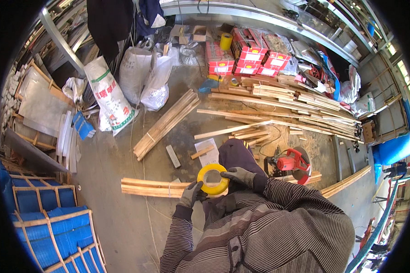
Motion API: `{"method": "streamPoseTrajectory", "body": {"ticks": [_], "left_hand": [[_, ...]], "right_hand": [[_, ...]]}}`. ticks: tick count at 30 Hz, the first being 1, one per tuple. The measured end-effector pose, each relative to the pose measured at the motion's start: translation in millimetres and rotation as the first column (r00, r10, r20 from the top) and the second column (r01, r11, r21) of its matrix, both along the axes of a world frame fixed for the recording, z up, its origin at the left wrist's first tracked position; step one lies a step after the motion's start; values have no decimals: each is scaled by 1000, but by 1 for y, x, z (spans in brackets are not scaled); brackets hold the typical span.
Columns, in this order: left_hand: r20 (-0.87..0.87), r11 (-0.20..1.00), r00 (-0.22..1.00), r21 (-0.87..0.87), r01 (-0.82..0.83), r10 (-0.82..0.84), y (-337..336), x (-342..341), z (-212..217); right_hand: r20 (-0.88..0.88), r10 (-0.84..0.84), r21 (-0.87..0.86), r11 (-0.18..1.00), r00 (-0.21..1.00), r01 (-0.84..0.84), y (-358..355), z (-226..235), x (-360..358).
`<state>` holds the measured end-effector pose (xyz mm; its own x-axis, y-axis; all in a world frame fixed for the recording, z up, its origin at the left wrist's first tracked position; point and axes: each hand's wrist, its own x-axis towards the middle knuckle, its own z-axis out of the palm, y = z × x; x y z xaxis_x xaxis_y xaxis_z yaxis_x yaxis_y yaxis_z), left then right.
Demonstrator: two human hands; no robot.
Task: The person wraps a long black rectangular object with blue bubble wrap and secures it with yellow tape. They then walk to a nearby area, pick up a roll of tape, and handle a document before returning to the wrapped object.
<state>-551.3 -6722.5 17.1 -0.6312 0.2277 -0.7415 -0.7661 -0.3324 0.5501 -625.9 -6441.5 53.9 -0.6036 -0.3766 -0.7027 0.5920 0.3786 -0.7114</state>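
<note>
A wide roll of yellow tape (pixel 214 189) is held up in front of my body, its open centre facing up. My left hand (pixel 190 194), in a grey glove, grips its lower left edge. The gloved right hand (pixel 240 176) clasps the opposite side, with the fingers at its upper right rim. Just left of my left hand, a bundle of wooden strips (pixel 148 187) lies on the floor. A paper sheet (pixel 207 154) with a short wood piece (pixel 202 152) on it lies beyond the roll, beside my dark-trousered knee (pixel 234 152).
A red cut-off saw (pixel 287 163) stands right of my knee amid sawdust. Long wooden strips (pixel 278 116) spread across the floor ahead, and another bundle (pixel 166 123) lies left. Red boxes (pixel 248 57), a second yellow roll (pixel 226 42) and white sacks (pixel 107 93) stand behind. Blue wood-framed crates (pixel 50 227) fill the lower left.
</note>
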Motion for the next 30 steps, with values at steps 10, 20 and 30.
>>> {"method": "streamPoseTrajectory", "body": {"ticks": [10,20,30], "left_hand": [[141,886,919,248,-392,367,-39,-113,-151],[576,916,743,-383,-122,340,-9,-31,-127],[552,890,740,-434,-137,384,-6,-132,-111]], "right_hand": [[287,-162,92,986,944,141,1,-151,-204],[156,-792,-174,566,590,806,78,-355,-691],[109,-519,-69,847,848,527,101,-284,-660]]}}
